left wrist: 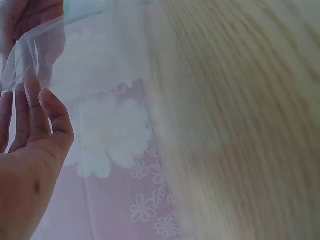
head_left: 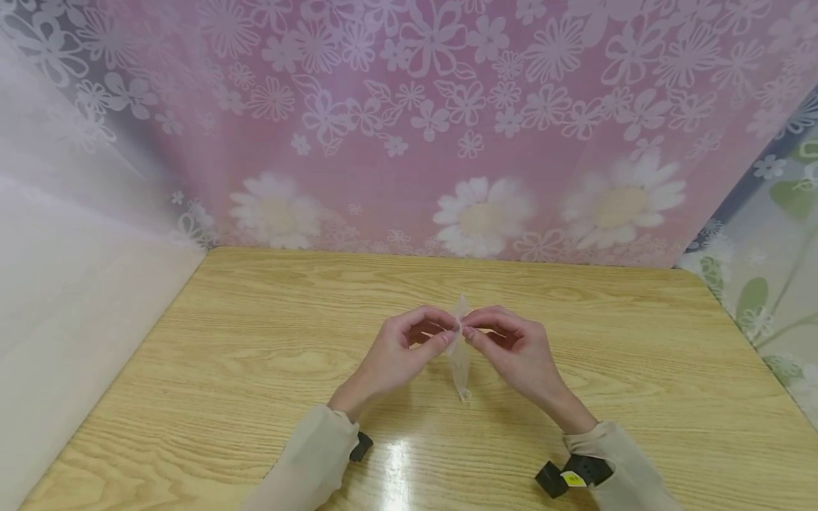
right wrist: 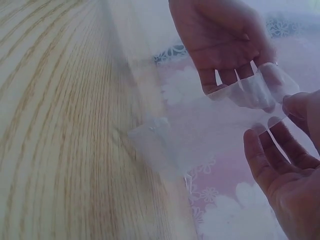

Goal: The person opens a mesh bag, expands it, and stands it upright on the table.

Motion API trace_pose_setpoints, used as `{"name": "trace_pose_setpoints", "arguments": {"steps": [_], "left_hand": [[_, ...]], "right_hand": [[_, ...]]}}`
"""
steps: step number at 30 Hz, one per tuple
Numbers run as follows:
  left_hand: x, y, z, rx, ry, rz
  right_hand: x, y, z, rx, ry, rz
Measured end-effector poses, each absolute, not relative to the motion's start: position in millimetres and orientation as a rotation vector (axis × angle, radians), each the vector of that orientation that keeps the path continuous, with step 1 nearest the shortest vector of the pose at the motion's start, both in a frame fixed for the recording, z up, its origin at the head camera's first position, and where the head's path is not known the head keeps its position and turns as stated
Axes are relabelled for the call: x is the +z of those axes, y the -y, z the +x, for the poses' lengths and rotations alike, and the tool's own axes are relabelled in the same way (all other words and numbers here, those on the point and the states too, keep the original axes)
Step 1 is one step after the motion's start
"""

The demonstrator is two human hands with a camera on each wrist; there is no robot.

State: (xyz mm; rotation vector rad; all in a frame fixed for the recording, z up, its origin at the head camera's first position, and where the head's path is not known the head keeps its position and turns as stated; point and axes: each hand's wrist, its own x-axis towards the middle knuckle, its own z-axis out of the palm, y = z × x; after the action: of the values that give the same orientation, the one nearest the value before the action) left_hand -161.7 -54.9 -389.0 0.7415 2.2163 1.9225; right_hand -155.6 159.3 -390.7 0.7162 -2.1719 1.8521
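Note:
A thin, see-through plastic bag (head_left: 460, 372) hangs upright above the table, seen nearly edge-on in the head view. My left hand (head_left: 409, 345) pinches its upper part from the left between thumb and fingertips. From the right, my right hand (head_left: 519, 349) pinches it at the same height, and the fingertips of both hands almost meet. In the right wrist view the clear bag (right wrist: 210, 125) spreads out from between the hands, with its lower corner near the wood. In the left wrist view the bag (left wrist: 95, 60) stretches away from the fingertips. Whether its mouth is parted I cannot tell.
A wood-grain table (head_left: 255, 355) lies under both hands. Behind it hangs a pink curtain (head_left: 383, 142) with white flowers. A white sheet (head_left: 83, 284) borders the left side, and a leaf-patterned cloth (head_left: 786, 284) the right. Black straps (head_left: 588, 470) sit on the wrists.

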Motion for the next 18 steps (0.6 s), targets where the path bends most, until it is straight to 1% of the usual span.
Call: {"name": "trace_pose_setpoints", "arguments": {"steps": [9,18], "left_hand": [[-391.3,51.3,-163.1,1.905,-2.291,0.688],[-391.2,54.4,-164.8,1.926,-2.351,0.69]], "right_hand": [[-390.3,-158.5,-154.2,1.857,2.202,0.713],[-388.7,-161.5,-154.2,1.857,2.202,0.71]]}}
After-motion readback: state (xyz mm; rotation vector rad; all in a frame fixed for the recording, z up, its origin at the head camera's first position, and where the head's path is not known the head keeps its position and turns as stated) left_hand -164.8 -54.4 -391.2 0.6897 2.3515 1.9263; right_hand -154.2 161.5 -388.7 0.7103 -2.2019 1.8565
